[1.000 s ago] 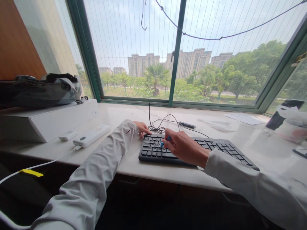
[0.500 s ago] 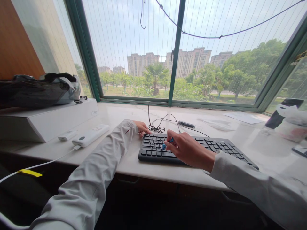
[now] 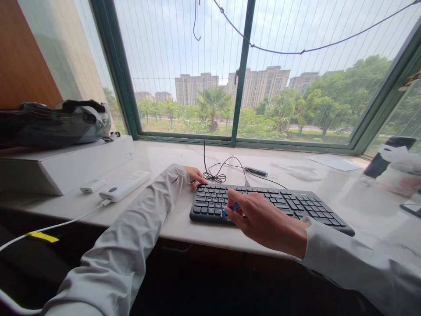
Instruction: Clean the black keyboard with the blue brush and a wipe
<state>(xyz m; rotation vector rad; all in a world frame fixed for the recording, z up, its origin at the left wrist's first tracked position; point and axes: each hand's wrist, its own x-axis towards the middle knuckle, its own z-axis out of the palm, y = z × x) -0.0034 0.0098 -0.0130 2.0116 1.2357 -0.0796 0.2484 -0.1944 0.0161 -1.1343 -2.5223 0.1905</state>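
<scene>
Beyond the keyboard [image 3: 289, 204], which lies on a white desk [image 3: 329, 184], is a green-framed window [image 3: 243, 79]. In the head view, the right hand [image 3: 263, 219], thumb and fingers closed together, pinches a small blue thing [image 3: 223, 213] at the keyboard's near left keys. The left hand [image 3: 196, 176], fingers partly extended, is at the keyboard's far left corner; whether it grips the edge, I cannot tell. Behind the keyboard lies a coiled black cable [image 3: 219, 177].
</scene>
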